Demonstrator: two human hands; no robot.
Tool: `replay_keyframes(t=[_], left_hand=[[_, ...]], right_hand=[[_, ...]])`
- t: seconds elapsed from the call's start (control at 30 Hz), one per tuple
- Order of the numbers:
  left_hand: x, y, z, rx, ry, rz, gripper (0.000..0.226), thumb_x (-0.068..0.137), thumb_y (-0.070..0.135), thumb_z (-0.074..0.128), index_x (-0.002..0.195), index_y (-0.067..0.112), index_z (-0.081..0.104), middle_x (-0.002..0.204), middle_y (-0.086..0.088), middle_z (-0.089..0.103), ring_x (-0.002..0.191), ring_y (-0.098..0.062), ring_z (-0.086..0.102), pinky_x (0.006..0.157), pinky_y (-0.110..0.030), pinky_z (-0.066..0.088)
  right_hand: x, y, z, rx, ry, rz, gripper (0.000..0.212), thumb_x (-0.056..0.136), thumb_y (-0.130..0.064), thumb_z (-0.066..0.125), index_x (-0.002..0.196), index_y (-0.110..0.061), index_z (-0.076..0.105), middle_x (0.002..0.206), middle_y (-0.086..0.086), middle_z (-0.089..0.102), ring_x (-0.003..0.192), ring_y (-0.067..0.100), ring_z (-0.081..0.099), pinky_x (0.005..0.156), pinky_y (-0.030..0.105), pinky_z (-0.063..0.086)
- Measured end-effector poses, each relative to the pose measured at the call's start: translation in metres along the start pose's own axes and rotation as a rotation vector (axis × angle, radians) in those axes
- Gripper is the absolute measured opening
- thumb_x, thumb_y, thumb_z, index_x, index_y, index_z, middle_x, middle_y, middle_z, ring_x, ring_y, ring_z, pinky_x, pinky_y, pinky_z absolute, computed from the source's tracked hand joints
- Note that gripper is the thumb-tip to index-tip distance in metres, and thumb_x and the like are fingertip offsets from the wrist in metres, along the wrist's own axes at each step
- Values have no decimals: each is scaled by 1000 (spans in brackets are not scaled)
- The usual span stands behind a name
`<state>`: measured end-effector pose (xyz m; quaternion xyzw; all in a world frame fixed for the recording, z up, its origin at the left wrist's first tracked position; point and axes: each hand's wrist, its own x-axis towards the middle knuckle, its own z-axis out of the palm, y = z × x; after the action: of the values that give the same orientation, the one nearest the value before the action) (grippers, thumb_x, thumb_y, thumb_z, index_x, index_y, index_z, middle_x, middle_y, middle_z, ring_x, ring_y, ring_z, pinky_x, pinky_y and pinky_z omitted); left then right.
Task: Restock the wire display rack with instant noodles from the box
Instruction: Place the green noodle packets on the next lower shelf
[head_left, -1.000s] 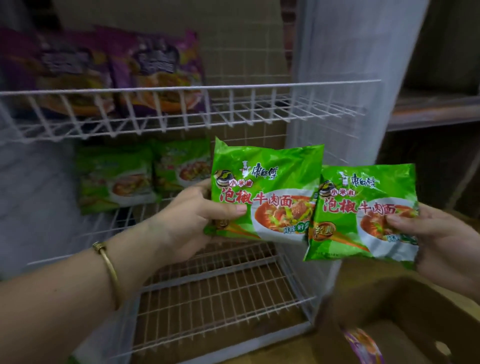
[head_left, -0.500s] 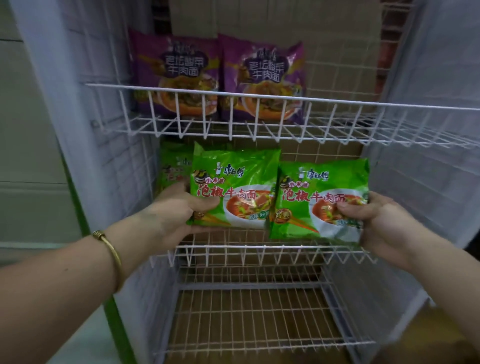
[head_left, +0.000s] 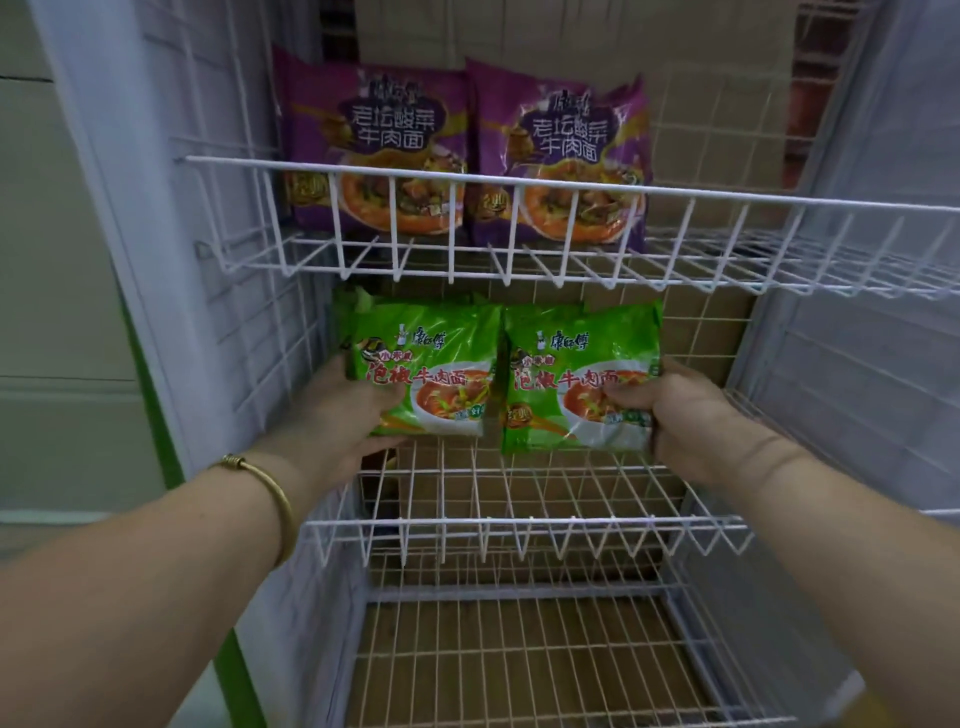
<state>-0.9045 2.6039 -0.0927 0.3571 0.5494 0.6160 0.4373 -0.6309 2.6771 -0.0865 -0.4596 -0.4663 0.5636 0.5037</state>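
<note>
Two green packs (head_left: 426, 374) (upright), left hand (head_left: 348, 415), right hand (head_left: 685, 421) gripping

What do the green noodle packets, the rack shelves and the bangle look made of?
Green noodle packets: glossy printed plastic film, going by creases and glare. Rack shelves: thin metal wire, probably white-coated, smooth finish. Bangle: shiny gold-coloured metal, which one I cannot tell.

Glossy plastic noodle packets (head_left: 426, 374); white-coated wire rack (head_left: 519, 525)
</note>
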Motion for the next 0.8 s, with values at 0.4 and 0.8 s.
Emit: replay_keyframes(t=[0.4, 0.8], left_hand=[[40, -24, -9, 180, 239, 76, 39, 65, 23, 72, 102, 32, 63, 99, 0, 73, 89, -28, 71, 84, -53, 57], [38, -26, -7, 469, 386, 139, 29, 83, 23, 72, 110, 17, 62, 103, -6, 68, 92, -30, 64, 85, -41, 54]], right_hand=[[43, 13, 25, -83, -74, -15, 42, 84, 6, 68, 122, -11, 62, 111, 11, 74, 96, 32, 73, 80, 53, 60], [72, 41, 22, -354, -12, -169, 61, 58, -42, 88, 113, -23, 68, 111, 2, 75, 102, 26, 71, 90, 52, 56]])
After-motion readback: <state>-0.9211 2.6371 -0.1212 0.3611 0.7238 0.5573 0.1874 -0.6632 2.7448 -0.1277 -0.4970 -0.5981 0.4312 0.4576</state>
